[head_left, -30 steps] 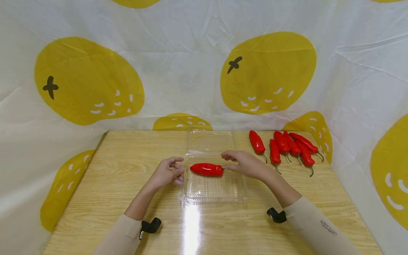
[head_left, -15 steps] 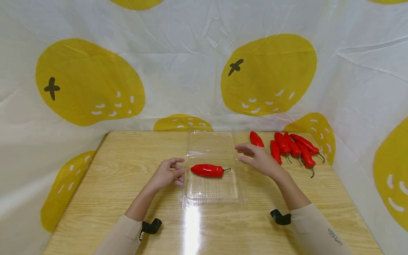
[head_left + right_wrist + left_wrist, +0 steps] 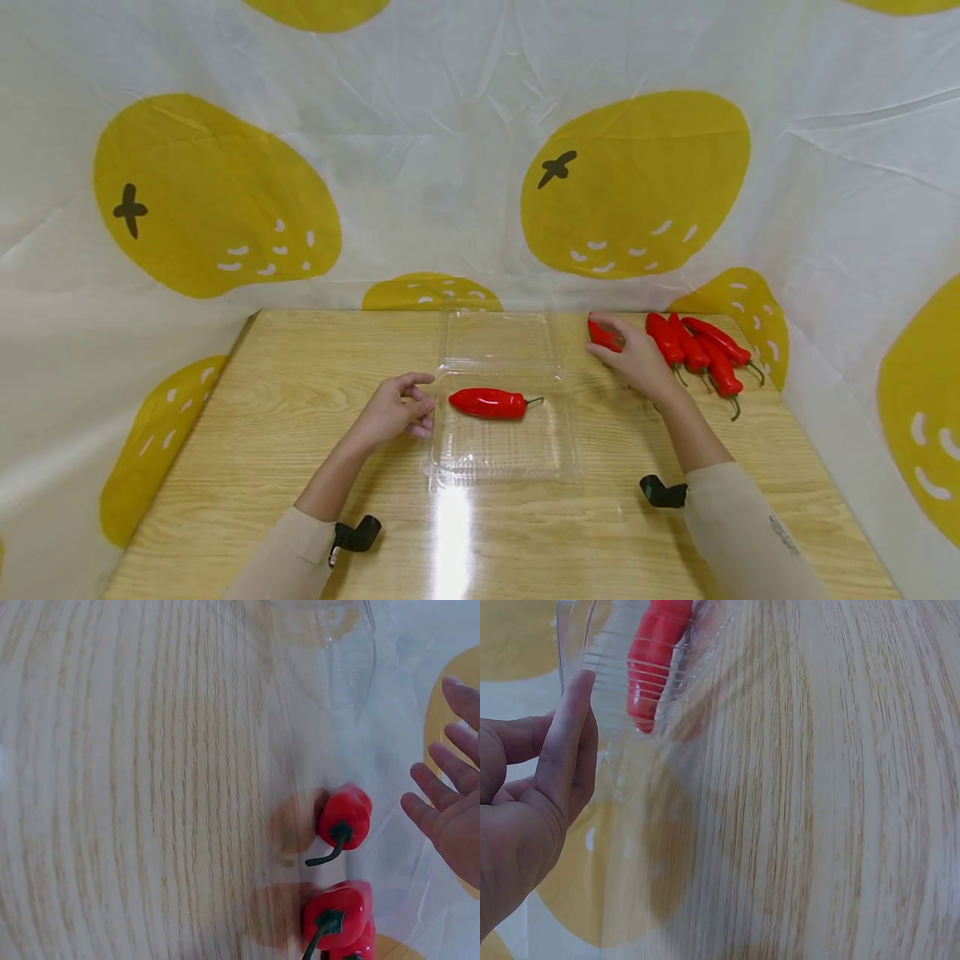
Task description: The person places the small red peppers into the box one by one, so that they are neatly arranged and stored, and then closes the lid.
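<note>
One red chili pepper (image 3: 489, 403) lies crosswise in the clear plastic clamshell container (image 3: 501, 454), whose lid is folded back. My left hand (image 3: 390, 410) is at the container's left side, a fingertip at its wall (image 3: 592, 645) in the left wrist view. No grip on it shows. Over a second red pepper (image 3: 600, 335), which my fingers partly cover, is my right hand (image 3: 633, 358). In the right wrist view that hand (image 3: 454, 802) has its fingers spread and holds nothing; a pepper with a green stem (image 3: 346, 817) stands apart from them.
Several more red peppers (image 3: 693, 350) lie bunched at the table's back right. Behind the wooden table (image 3: 322, 350) hangs a white cloth (image 3: 427, 167) with yellow fruit prints. It also runs along both sides.
My right hand has moved right, away from the pepper in the container, to the loose pepper at the back. The left hand has stayed at the container's side.
</note>
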Demonstrator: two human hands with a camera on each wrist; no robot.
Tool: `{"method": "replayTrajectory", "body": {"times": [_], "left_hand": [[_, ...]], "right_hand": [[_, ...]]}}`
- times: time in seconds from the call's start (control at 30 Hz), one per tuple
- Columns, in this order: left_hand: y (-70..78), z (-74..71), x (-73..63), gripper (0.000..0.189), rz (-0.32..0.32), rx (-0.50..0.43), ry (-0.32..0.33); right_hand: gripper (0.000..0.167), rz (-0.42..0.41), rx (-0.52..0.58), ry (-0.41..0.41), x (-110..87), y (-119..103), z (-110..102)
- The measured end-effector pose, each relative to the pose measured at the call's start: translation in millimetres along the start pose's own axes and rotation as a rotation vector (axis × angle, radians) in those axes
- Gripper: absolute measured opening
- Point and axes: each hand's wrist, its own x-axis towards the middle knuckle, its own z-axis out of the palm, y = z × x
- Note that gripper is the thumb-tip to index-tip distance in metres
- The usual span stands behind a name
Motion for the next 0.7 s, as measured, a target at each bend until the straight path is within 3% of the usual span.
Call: {"method": "replayTrajectory", "body": {"times": [0.3,0.5,0.7], "left_hand": [[-1.4,0.4,-0.4,0.051,0.008,0.007,-0.006],[-1.8,1.2,1.1,0.051,-0.001,0.007,-0.001],[-1.7,0.8,1.0,0.052,-0.005,0.008,0.006]], "right_hand": [[0.068,0.093,0.03,0.018,15.7,15.3,-5.7],[0.086,0.19,0.03,-0.006,24.7,30.6,-5.2],[0.09,0.21,-0.056,-0.056,34.2,39.5,-1.2]]}}
